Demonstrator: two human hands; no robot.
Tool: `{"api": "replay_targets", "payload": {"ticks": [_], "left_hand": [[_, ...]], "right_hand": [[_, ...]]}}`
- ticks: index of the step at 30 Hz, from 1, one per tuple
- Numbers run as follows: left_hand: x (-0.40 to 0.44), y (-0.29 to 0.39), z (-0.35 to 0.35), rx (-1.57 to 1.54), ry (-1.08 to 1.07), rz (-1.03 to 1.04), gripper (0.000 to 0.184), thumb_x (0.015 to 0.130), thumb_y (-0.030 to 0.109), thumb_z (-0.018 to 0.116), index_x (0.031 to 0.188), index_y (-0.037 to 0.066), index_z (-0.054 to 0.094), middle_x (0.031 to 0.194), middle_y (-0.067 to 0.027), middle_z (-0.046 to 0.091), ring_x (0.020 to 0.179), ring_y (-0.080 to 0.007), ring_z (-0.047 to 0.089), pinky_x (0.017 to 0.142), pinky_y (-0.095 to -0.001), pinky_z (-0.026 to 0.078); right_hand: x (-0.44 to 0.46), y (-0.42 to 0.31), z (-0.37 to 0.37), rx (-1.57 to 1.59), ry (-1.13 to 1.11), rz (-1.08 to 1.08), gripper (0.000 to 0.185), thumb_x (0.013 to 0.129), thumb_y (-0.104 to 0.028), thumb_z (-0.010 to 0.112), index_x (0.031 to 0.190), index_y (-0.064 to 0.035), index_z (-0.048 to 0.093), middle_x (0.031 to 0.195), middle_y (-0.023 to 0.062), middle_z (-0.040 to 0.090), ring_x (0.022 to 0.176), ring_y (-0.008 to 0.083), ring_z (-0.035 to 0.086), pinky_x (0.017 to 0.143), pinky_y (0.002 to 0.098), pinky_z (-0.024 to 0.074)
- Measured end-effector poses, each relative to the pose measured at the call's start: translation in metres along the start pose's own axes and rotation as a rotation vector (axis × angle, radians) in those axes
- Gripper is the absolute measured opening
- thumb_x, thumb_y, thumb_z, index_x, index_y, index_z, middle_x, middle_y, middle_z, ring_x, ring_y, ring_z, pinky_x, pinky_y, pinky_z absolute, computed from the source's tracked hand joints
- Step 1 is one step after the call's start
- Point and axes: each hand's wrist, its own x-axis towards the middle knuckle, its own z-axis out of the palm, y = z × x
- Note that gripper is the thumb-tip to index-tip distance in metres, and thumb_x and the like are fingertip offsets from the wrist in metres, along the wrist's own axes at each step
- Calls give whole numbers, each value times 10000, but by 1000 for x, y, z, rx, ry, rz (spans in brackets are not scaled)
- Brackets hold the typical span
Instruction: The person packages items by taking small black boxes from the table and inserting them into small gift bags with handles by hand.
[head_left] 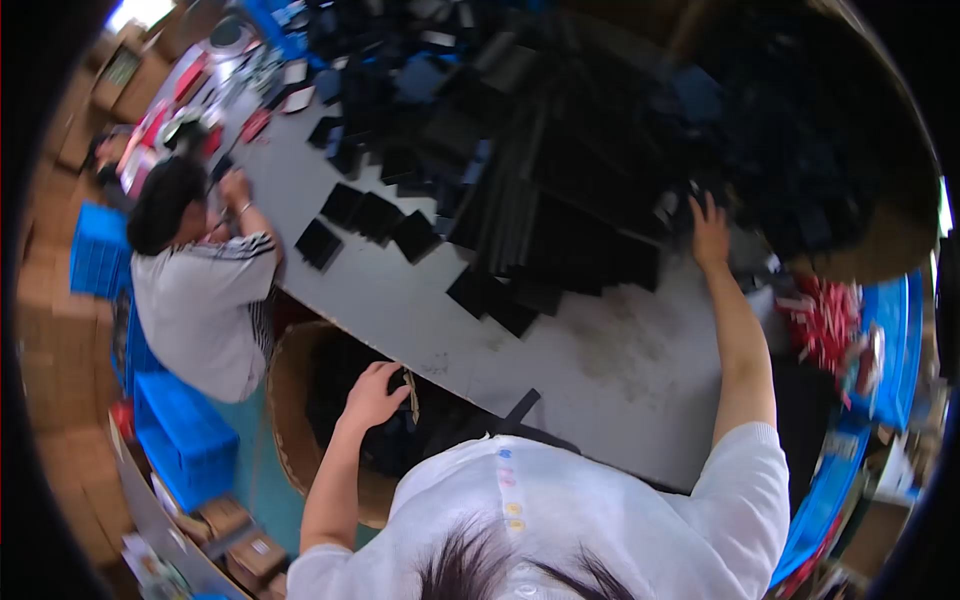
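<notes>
My right hand (710, 232) reaches forward with its fingers spread, at the right edge of a large pile of flat black pieces (570, 200). A small pale shiny thing (668, 205) lies just left of its fingertips. My left hand (376, 396) is at the table's front edge, above a big cardboard carton (290, 400) with dark contents. Its fingers are curled, and a slim tan piece (411, 392) shows beside them. What those fingers hold is too blurred to make out. Several black squares (375, 217) lie apart from the pile on the grey table (600, 345).
A co-worker (205, 290) sits at the table's left side. Blue crates (185, 435) stand on the floor at left. A large carton (880, 230) of dark pieces looms at right, near red-and-white strips (822, 320) and a blue bin (900, 345). A black bar (522, 408) juts over the near edge.
</notes>
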Motion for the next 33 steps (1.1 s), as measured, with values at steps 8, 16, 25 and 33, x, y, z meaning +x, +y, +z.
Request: {"api": "replay_targets", "payload": {"ticks": [8, 16, 25, 33], "left_hand": [[11, 24, 14, -23, -25, 77, 468, 810, 259, 671, 1208, 33, 571, 1206, -176, 559, 1101, -350, 547, 937, -397, 456], [46, 134, 63, -569, -526, 378, 754, 790, 280, 725, 1397, 21, 362, 1300, -150, 524, 1199, -273, 506, 983, -399, 415], [39, 158, 67, -1540, -624, 180, 1063, 713, 171, 718, 1510, 68, 22, 1484, -118, 183, 1345, -230, 253, 1100, -370, 255], [30, 140, 69, -518, 227, 556, 1040, 577, 163, 806, 1429, 16, 226, 1363, -174, 323, 1303, -353, 320, 1093, -413, 284]], "right_hand": [[-3, 3, -19, 224, -542, -87, 572, 703, -260, 764, 1176, -21, 549, 1098, 191, 621, 1028, 347, 589, 846, 424, 497], [-169, -107, -145, 1691, -990, 350, 593, 856, -281, 680, 1357, -61, 452, 1186, 73, 568, 1053, 169, 529, 890, 310, 448], [-164, -188, -188, 1533, -547, -36, 353, 878, -75, 558, 1223, -10, 586, 1242, 87, 552, 1059, 175, 544, 917, 310, 453], [-143, -245, -206, 1108, -391, -203, 326, 758, 35, 546, 1068, 4, 641, 894, 160, 662, 802, 241, 663, 713, 311, 518]]}}
